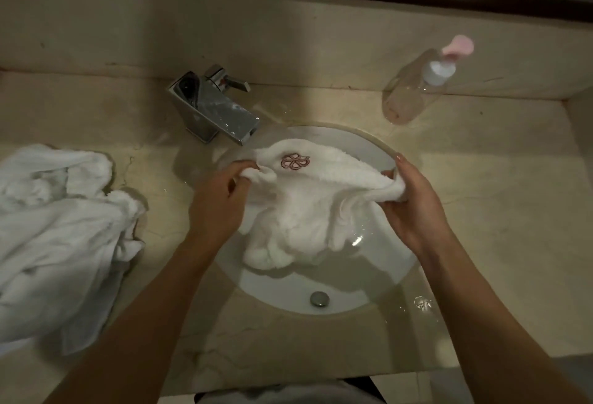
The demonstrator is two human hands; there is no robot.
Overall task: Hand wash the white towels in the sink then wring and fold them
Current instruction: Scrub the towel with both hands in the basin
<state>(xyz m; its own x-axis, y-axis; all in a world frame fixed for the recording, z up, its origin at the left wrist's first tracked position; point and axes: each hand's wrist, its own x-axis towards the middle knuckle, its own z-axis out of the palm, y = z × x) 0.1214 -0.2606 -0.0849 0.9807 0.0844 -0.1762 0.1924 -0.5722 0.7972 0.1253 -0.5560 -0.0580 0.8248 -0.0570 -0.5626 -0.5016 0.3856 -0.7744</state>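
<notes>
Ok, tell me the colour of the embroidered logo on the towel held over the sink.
Reddish-pink outline stitching on the white towel, a looped flower-like logo; shown in the head view.

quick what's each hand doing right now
Left hand: pinches one edge of the white terry towel with a pink embroidered logo over the round white sink.
Right hand: grips the towel's opposite edge.

A towel (308, 208) hangs over the sink (378, 278), the tap (215, 108) behind it, a towel heap (61, 236) left and a pump bottle (417, 86) behind-right on the table (500, 185).
</notes>
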